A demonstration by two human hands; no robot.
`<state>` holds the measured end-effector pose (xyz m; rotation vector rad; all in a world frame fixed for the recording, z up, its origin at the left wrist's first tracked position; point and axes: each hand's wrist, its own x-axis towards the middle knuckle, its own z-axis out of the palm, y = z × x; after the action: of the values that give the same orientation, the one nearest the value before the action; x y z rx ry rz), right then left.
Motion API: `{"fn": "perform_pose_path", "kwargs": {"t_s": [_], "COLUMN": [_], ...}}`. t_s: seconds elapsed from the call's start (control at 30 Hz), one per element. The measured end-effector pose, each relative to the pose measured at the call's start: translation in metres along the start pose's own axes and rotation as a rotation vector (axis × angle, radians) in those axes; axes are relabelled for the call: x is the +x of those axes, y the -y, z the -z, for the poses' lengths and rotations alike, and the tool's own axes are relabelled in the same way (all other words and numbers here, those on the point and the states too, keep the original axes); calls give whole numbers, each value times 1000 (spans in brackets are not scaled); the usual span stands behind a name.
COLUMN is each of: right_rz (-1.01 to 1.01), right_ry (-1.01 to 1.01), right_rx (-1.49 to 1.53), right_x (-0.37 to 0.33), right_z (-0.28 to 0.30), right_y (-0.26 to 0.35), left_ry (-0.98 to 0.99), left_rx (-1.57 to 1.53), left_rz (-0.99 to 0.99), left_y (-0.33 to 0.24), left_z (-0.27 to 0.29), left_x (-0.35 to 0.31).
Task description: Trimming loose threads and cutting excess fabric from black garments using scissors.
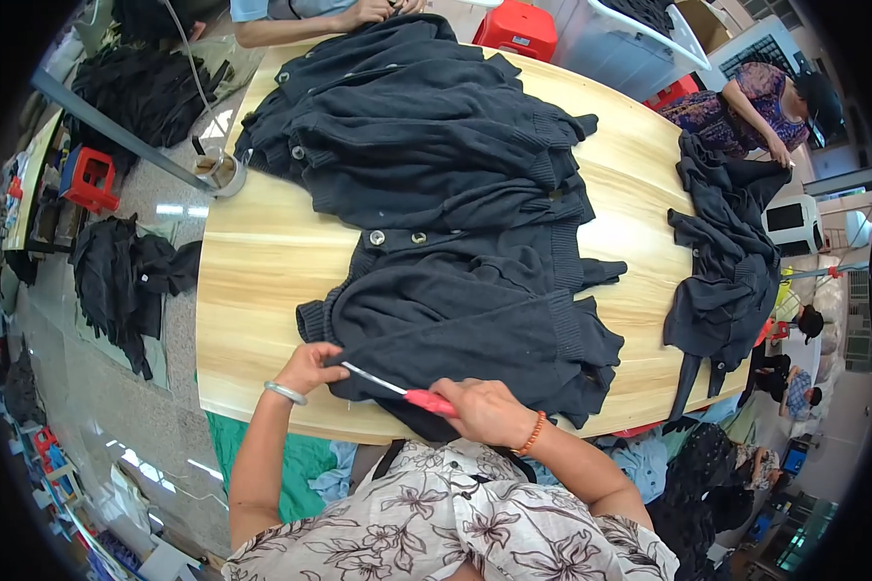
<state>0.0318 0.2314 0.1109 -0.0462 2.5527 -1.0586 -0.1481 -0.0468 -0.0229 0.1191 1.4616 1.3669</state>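
Nearest me on the wooden table (252,320) lies a dark knitted cardigan (436,320) with ribbed edges and buttons. My left hand (308,370), a bangle on its wrist, pinches the cardigan's near left edge between thumb and fingers. A red-handled tool with a thin metal shaft (428,401) sits in my right hand (494,412). Its shaft points left, with the tip beside my left fingertips, over the cloth. The exact form of that tip is too small to tell. Beyond, more dark cardigans (426,126) lie overlapping in a heap.
Across the table, another person's hands (368,12) are near the heap. At right, a person (761,107) handles dark garments (727,261). A metal pole (116,126) and a cup-like container (225,174) stand at the left edge. Red stools (516,29) and dark clothes (121,281) surround the table.
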Motion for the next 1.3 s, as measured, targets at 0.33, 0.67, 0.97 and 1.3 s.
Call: {"fn": "perform_pose_path", "kwargs": {"t_s": [0.33, 0.67, 0.97, 1.3], "right_rz": [-226, -225, -18, -13], "right_ry": [-149, 1, 95, 142], "right_rx": [27, 105, 104, 157], "right_x": [-50, -71, -46, -32], "right_z": [2, -7, -23, -29], "right_y": [-30, -38, -48, -51], "left_ry": [-662, -511, -343, -166], "left_rx": [352, 546, 443, 531], "left_rz": [-104, 56, -50, -633], "left_y": [-41, -61, -93, -161], "left_z": [30, -4, -39, -107], "left_x": [179, 207, 160, 95]}}
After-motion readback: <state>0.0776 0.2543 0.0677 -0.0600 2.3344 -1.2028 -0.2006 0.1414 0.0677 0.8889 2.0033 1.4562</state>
